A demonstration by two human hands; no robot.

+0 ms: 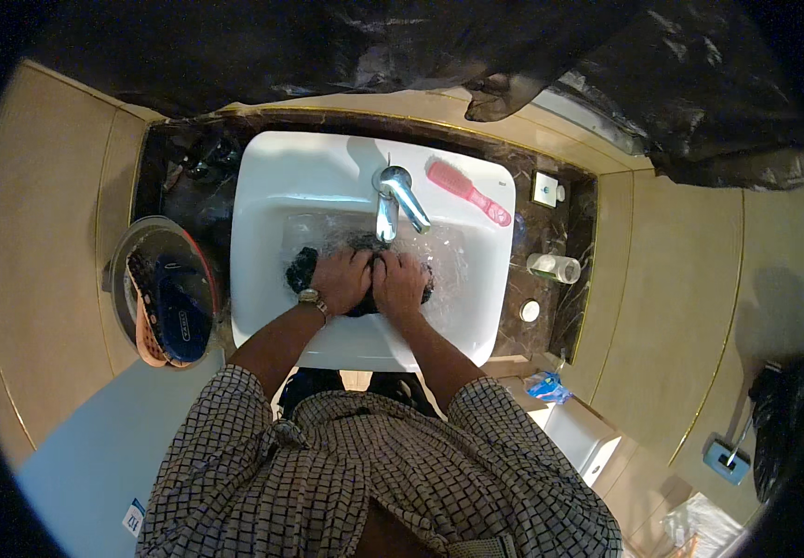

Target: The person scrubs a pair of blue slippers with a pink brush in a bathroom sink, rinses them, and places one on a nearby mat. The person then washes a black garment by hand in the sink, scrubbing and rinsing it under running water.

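Both of my hands are in the white sink (253, 251), side by side below the chrome faucet (387, 214). A dark, wet, bunched-up cloth (301, 270) lies in the water between and under them, spreading out past my left hand. My left hand (342, 277), with a watch on its wrist, presses on the cloth with curled fingers. My right hand (400, 283) grips it too, its fingers bent and close to the left ones. Stirred, bubbly water surrounds the cloth. Its exact shape is partly hidden by my hands.
A pink brush (467, 193) rests on the sink's back right rim. Right of the sink stand a clear jar (553, 268) and a round white lid (529, 311). A bucket (123, 279) holding blue and orange footwear (179, 312) is at left. Black plastic sheeting (328, 56) hangs along the far side.
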